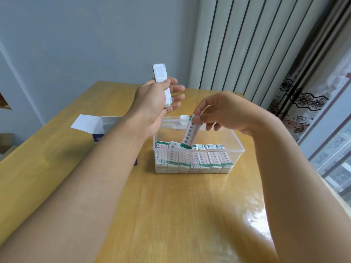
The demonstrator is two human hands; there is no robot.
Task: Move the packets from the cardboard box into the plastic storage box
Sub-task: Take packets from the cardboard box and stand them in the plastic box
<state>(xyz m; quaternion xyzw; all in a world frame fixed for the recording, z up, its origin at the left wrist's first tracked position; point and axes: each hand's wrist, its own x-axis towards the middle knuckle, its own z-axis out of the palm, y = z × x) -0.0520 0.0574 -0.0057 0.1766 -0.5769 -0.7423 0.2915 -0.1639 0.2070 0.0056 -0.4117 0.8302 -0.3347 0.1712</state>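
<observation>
Item: flat paper packets, white with green end bands and printed text; judged light, thin, slightly flexible, unlikely to slip; best pinched near one short end and lowered endwise.

Location: most lie in neat stacked rows inside the clear plastic storage box point(199, 149) at mid tabletop point(171, 215); one printed packet point(190, 132) hangs tilted over the rows, its lower end just above or touching them; a small white bundle of packets point(161, 80) is raised above the box's left side.

Hands: right hand point(224, 111) pinches the printed packet's upper end; left hand point(157, 103) grips the bundle, outer fingers spread.

Source: open cardboard box point(100, 126), left of the storage box, partly hidden by the forearm; remaining contents cannot be told.
</observation>
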